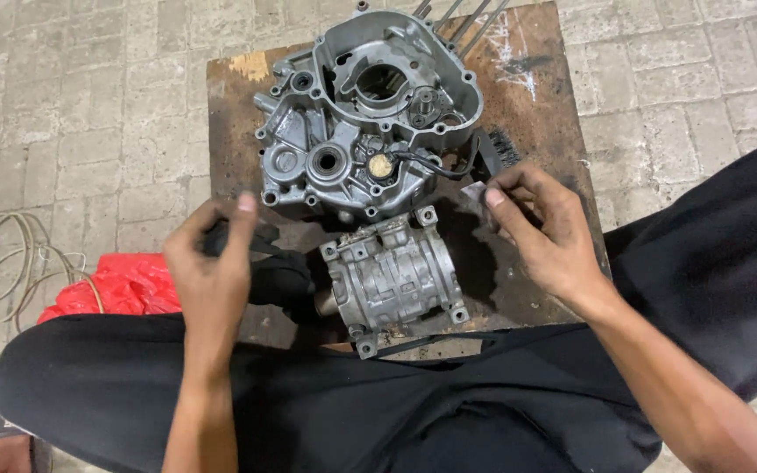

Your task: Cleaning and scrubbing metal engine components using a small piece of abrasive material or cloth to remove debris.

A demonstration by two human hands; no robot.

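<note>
A grey metal engine crankcase half (363, 114) lies on a dark wooden board (545, 114). In front of it sits a finned engine cylinder block (393, 278). My left hand (212, 263) hovers left of the cylinder, thumb and fingers pinched on a black flexible piece (260, 241) that continues to a dark bundle (280, 282) beside the cylinder. My right hand (541, 232) is right of the cylinder, its fingertips pinching a small pale scrap (473, 189). A black wire (435, 165) runs from the crankcase toward that hand.
A black brush (494, 151) lies by the crankcase's right side. Metal rods (470, 17) stick out behind the crankcase. A red plastic bag (124, 285) and a coil of pale cord (2, 263) lie on the paved floor at left. My black-trousered legs fill the foreground.
</note>
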